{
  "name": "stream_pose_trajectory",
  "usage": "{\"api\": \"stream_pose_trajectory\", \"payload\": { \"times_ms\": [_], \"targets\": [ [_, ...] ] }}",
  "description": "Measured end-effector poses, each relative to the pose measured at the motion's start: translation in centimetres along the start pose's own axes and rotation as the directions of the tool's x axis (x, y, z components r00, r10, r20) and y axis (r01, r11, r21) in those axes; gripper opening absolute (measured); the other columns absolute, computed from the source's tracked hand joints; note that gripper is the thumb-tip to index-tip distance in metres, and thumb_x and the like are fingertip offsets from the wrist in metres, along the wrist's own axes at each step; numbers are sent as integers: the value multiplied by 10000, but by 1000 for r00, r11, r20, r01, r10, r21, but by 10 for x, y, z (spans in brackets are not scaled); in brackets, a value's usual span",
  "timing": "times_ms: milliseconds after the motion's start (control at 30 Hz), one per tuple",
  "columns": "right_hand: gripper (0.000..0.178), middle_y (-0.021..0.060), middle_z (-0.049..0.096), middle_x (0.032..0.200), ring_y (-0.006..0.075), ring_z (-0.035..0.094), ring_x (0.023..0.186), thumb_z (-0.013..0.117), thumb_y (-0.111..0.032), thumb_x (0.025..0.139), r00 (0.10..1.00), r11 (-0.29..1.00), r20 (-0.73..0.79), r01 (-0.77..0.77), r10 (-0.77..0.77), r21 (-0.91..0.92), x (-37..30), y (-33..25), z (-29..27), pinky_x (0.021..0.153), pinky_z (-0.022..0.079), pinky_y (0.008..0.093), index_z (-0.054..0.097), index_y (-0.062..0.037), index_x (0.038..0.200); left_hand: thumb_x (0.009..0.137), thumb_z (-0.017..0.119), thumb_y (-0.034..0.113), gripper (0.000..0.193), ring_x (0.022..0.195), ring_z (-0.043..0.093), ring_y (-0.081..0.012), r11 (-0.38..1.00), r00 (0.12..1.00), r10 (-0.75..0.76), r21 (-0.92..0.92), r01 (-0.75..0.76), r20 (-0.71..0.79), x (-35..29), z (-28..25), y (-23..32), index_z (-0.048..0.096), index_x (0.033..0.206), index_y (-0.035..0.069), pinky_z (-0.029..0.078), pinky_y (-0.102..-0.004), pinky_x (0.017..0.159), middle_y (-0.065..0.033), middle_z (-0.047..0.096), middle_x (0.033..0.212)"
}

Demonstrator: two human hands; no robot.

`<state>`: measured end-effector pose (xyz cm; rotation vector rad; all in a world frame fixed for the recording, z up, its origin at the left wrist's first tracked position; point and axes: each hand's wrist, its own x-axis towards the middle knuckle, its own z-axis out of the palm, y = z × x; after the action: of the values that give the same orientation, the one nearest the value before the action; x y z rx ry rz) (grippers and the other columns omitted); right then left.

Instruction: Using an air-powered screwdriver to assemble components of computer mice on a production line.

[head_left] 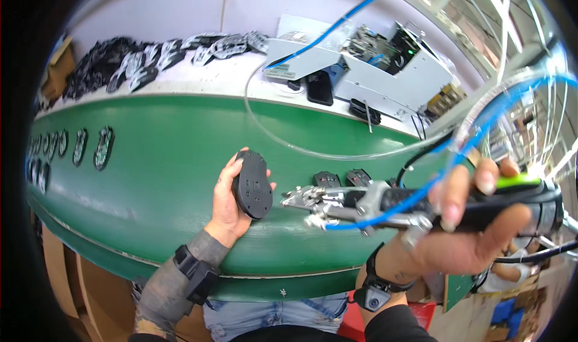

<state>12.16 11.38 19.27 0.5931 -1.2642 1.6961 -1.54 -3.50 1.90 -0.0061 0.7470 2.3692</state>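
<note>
My left hand [224, 205] is closed around a black oval plastic casing [253, 188], shaped like a computer mouse. Its flat side, with small holes near the rim, faces up. Over the belt's right side, my right hand [475, 233] grips a black power screwdriver [500, 208] with a bright green strip. The metal tip assembly of the screwdriver points left, near the casing but apart from it. A blue air hose [394, 212] runs along the tool. Partly behind that tip, two black casings [327, 179] lie on the green belt [174, 179].
Several circuit boards [103, 148] lie in rows at the belt's left. Along the white back ledge are grey-black plastic parts [144, 65], a phone [320, 88] and a white machine [385, 86]. A clear tube [301, 151] loops over the belt.
</note>
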Motion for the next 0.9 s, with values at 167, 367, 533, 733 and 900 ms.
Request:
{"api": "stream_pose_trajectory", "payload": {
  "times_ms": [167,367,533,733,900],
  "targets": [
    [496,90,489,934,139,506,544,496,-388,908,996,995,-16,-93,93,20,-9,4,19,519,441,303,350,-33,1223,805,536,190,495,959,544,-234,999,999,17,-44,-15,42,-4,3,8,393,1272,116,505,-416,809,-103,479,1076],
    [504,88,489,950,152,533,551,507,-375,906,992,992,28,-126,125,13,-14,13,23,550,440,316,332,-26,1225,764,519,115,549,969,536,-233,994,992,-4,-111,18,123,-4,-4,10,369,1292,103,503,-411,826,-118,468,1090],
    [481,83,490,965,149,546,561,505,-350,910,977,983,102,-185,186,-20,-12,8,18,560,433,308,334,-24,1219,762,510,108,554,967,532,-237,996,987,6,-89,8,159,-5,-4,11,363,1295,95,509,-405,814,-131,462,1107],
    [383,43,466,869,114,435,538,594,-240,865,972,974,68,-225,223,12,-12,4,23,564,384,278,361,-62,1111,758,514,112,558,963,533,-237,995,984,0,-99,17,177,-6,-4,10,364,1296,94,505,-400,816,-133,463,1109],
    [465,69,494,916,128,533,552,548,-345,887,986,987,64,-150,153,-54,-16,9,21,512,427,263,355,-33,1172,755,516,119,551,957,534,-237,993,983,-6,-117,28,182,-8,-4,9,375,1287,92,505,-403,811,-135,463,1112]
  ]
}}
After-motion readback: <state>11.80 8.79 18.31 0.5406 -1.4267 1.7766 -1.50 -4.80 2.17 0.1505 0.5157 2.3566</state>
